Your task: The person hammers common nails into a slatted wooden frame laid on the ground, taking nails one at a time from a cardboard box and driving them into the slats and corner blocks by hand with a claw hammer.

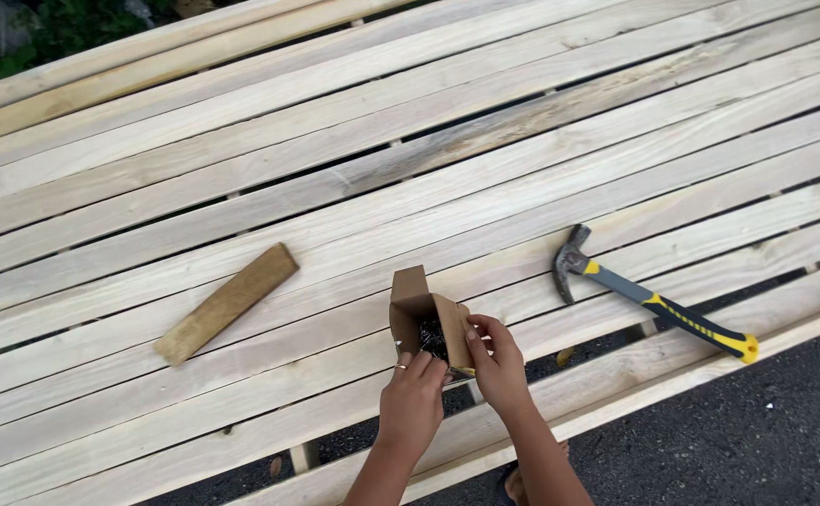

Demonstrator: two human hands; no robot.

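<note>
A small brown cardboard box (417,309) stands open on the wooden slats, with dark nails showing inside. My right hand (498,361) grips the box's right side flap. My left hand (413,398) is at the box's near edge, fingers reaching into the opening. A ring shows on one finger of the left hand. Whether the left fingers hold a nail is hidden.
A claw hammer (649,301) with a grey, black and yellow handle lies on the slats to the right. A short wooden block (227,303) lies to the left. The slatted timber platform (429,159) has gaps between boards; dark asphalt (747,431) lies below its near edge.
</note>
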